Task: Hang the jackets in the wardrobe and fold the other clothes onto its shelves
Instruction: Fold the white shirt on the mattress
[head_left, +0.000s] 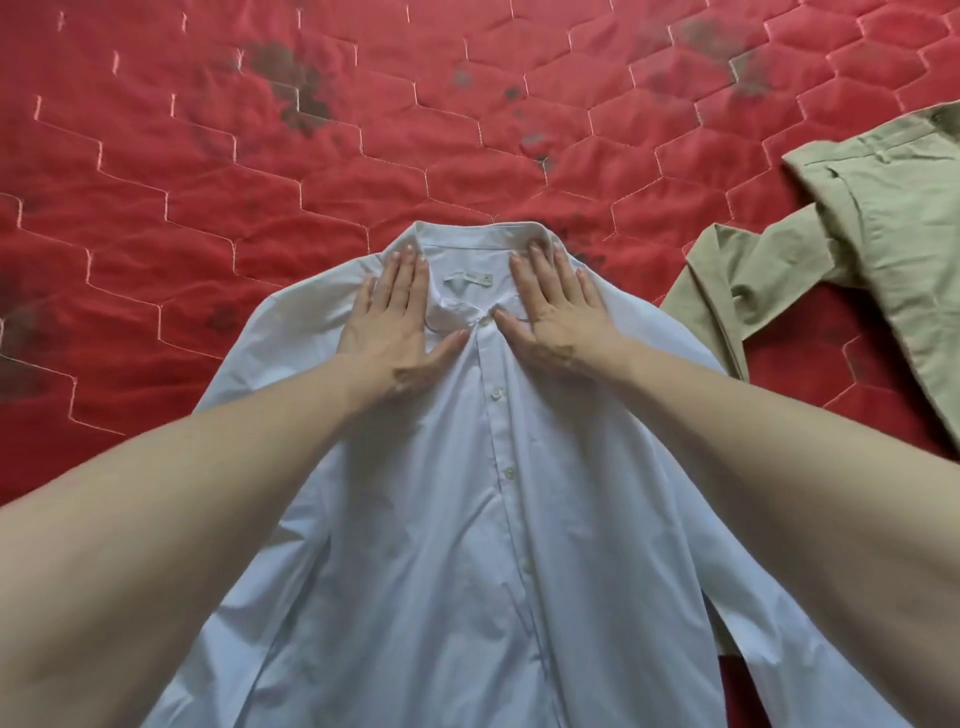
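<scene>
head view: hands (395, 317) flat on shirt (467, 493)

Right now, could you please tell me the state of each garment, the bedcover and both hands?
white shirt: spread flat, front up, buttoned, collar away from the person.
left hand: open, fingers straight, pressing the shirt left of the collar.
right hand: open, fingers straight, pressing the shirt right of the collar.
khaki garment: unfolded, rumpled, right of the shirt.
red quilted cover: spread out, with dark stains.
</scene>
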